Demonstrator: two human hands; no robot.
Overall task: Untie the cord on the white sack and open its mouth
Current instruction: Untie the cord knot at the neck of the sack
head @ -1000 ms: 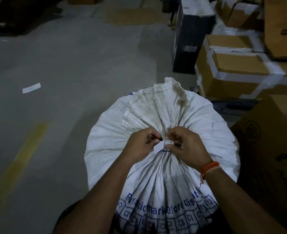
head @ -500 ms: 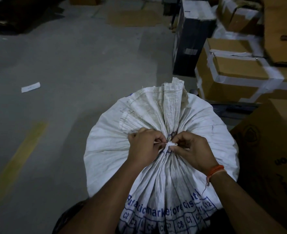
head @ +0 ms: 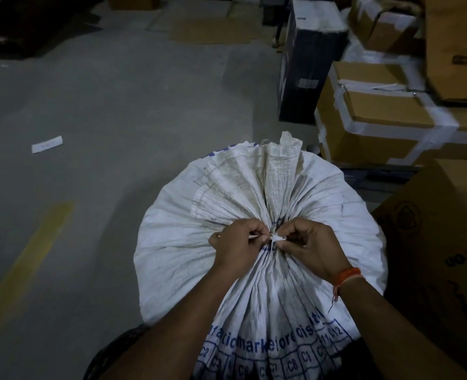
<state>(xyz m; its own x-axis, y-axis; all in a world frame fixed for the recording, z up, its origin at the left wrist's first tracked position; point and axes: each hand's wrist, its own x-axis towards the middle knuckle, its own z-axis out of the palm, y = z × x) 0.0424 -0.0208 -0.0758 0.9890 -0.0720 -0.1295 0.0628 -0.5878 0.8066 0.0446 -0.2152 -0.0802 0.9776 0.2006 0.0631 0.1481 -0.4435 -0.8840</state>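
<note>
The sack [head: 259, 215] stands on the floor [head: 103, 119] at 6 o'clock, boxes [head: 369, 116] at 2 o'clock; its mouth is cinched. The left hand [head: 236, 246] and right hand [head: 307, 246] each pinch the cord [head: 277, 238] at the knot, so untying seems under way; next, I judge, work an end free, then spread the mouth.

Sack [head: 254, 283] stands on floor [head: 117, 105]; boxes [head: 377, 116] right and behind; paper slip [head: 47, 144] far left.

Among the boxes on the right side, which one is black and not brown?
The tall black box standing upright behind the tape-wrapped brown box; every other box there is brown cardboard.
</note>
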